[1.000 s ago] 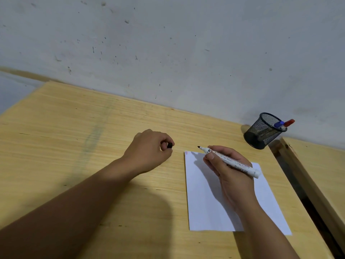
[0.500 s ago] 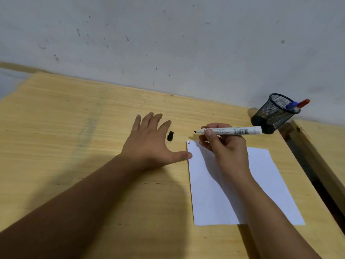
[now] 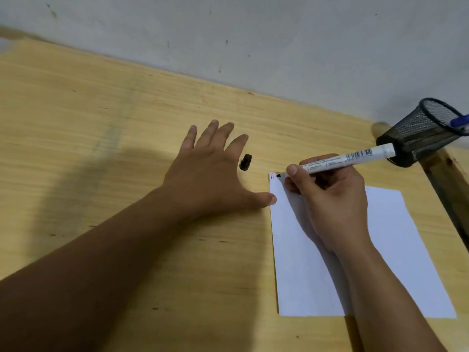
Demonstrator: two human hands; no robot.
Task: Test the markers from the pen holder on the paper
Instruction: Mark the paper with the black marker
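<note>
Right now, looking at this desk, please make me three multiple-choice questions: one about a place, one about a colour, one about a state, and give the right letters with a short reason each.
1. Where does the black cap lie?
A. on the paper
B. on the wooden desk, beside the left hand
C. inside the pen holder

2. What colour is the marker end that shows at the rim of the pen holder?
A. blue
B. green
C. yellow

3. In what state is the marker in the right hand?
A. capped
B. uncapped, tip at the top left corner of the paper
C. lying loose on the desk

Answers:
1 B: the cap rests on bare wood by the fingers of the left hand.
2 A: a blue marker pokes out.
3 B: the black tip meets the paper.
</note>
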